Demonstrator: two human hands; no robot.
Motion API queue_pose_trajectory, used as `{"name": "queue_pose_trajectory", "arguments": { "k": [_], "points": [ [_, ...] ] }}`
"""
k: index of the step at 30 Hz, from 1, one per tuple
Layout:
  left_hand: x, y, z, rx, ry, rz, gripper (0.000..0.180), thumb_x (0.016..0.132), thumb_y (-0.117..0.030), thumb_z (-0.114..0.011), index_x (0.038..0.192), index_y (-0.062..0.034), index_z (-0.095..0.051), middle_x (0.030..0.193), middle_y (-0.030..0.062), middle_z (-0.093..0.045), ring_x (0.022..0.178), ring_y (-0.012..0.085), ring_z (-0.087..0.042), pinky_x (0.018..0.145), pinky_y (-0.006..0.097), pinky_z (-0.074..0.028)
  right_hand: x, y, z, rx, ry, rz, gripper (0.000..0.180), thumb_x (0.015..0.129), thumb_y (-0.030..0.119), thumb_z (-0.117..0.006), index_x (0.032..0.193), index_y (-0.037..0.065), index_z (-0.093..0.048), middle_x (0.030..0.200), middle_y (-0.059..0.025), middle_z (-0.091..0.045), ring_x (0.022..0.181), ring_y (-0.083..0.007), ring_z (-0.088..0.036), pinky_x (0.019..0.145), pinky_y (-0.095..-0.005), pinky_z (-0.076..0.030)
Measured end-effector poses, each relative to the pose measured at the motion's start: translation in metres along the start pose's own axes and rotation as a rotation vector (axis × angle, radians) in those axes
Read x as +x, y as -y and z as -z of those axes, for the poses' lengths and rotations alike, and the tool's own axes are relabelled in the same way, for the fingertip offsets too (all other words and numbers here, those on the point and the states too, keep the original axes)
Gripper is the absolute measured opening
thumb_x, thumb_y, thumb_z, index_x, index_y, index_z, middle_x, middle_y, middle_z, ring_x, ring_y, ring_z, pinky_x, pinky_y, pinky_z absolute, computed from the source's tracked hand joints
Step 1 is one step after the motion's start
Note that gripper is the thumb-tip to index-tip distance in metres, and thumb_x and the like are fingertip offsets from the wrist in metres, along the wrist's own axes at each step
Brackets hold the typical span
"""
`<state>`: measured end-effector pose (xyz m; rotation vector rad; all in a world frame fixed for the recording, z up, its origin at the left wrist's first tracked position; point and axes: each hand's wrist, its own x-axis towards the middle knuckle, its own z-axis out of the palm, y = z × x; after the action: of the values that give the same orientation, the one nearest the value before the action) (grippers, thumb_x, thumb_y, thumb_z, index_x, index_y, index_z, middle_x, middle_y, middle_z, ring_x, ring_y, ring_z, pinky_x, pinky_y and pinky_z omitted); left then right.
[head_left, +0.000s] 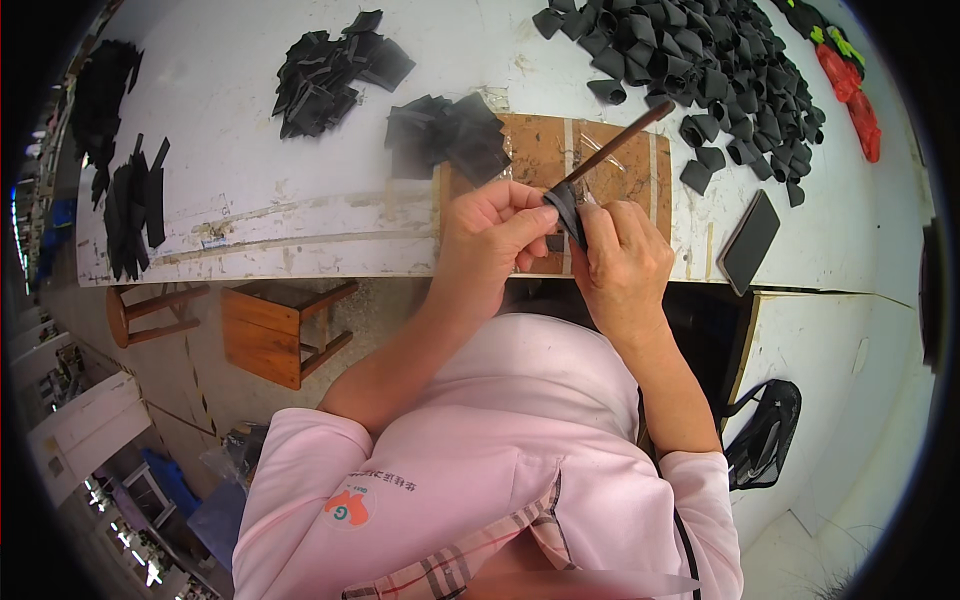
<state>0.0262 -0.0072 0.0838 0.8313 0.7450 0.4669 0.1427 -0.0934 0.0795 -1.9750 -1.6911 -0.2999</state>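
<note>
A small black fabric piece [567,208] is held up between my two hands, above a brown board at the table's front edge. My left hand [487,238] pinches its left side between thumb and fingers. On its right side the fingers of my right hand [628,256] are closed around the cloth. From the piece a thin dark brown stick [618,142] slants up toward the far right. Its lower end is hidden by the cloth and fingers, so I cannot tell how it sits in the fabric. The brown board [543,143] has clear tape strips across it.
Flat black fabric pieces [445,130] lie behind my left hand, with another stack [335,75] beyond. Many tube-shaped black pieces [690,50] cover the far right. A dark phone [750,242] rests near the right edge. Wooden stools [262,335] stand below left; a black bag [765,435] sits lower right.
</note>
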Motion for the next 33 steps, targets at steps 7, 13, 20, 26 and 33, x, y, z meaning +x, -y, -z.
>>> {"name": "queue_pose_trajectory", "arguments": {
  "k": [7,13,20,26,33],
  "points": [
    [-0.004,-0.003,-0.015,0.133,-0.047,-0.108,0.004,0.079,-0.004,-0.057,0.081,0.0000,-0.056,0.066,-0.0003,-0.055,0.054,0.0022,-0.047,0.046,0.015,-0.037,0.007,-0.003,0.024,0.709,0.123,-0.368,0.033,0.065,0.018,-0.069,0.089,0.001,-0.056,0.075,-0.0074,-0.054,0.066,-0.0197,-0.054,0.053,-0.0290,-0.044],
    [-0.010,0.008,-0.023,0.680,-0.055,-0.573,0.004,0.080,0.002,-0.055,0.082,0.0046,-0.054,0.068,0.0015,-0.056,0.058,0.0036,-0.052,0.052,0.017,-0.045,0.004,-0.006,0.025,0.761,0.047,-0.300,0.021,0.068,0.006,-0.066,0.087,0.002,-0.058,0.077,-0.0094,-0.054,0.062,-0.0212,-0.055,0.051,-0.0294,-0.043],
    [-0.001,-0.010,-0.037,0.100,-0.168,-0.274,0.008,0.078,0.005,-0.052,0.086,0.0027,-0.054,0.067,0.0040,-0.056,0.043,0.0021,-0.044,0.037,0.016,-0.035,0.011,-0.012,0.012,0.428,-0.146,-0.230,0.010,0.069,0.002,-0.061,0.078,0.001,-0.056,0.068,-0.0080,-0.050,0.058,-0.0199,-0.052,0.048,-0.0306,-0.042],
    [-0.005,-0.021,-0.035,0.060,-0.009,-0.175,0.016,0.073,0.004,-0.053,0.088,0.0007,-0.052,0.073,0.0042,-0.056,0.049,0.0025,-0.045,0.041,0.016,-0.034,0.023,-0.020,0.029,1.549,0.183,-0.892,0.005,0.076,0.004,-0.061,0.074,0.001,-0.059,0.061,0.0028,-0.050,0.047,-0.0028,-0.036,0.041,-0.0171,-0.028],
    [-0.009,-0.023,-0.058,0.244,-0.284,-0.462,0.009,0.074,0.007,-0.052,0.083,0.0046,-0.053,0.058,0.0031,-0.053,0.040,0.0027,-0.041,0.036,0.017,-0.031,0.039,-0.022,0.039,2.092,0.392,-0.990,0.018,0.085,0.020,-0.054,0.073,0.005,-0.054,0.058,0.0056,-0.042,0.049,-0.0020,-0.032,0.043,-0.0159,-0.025]
  ]
}}
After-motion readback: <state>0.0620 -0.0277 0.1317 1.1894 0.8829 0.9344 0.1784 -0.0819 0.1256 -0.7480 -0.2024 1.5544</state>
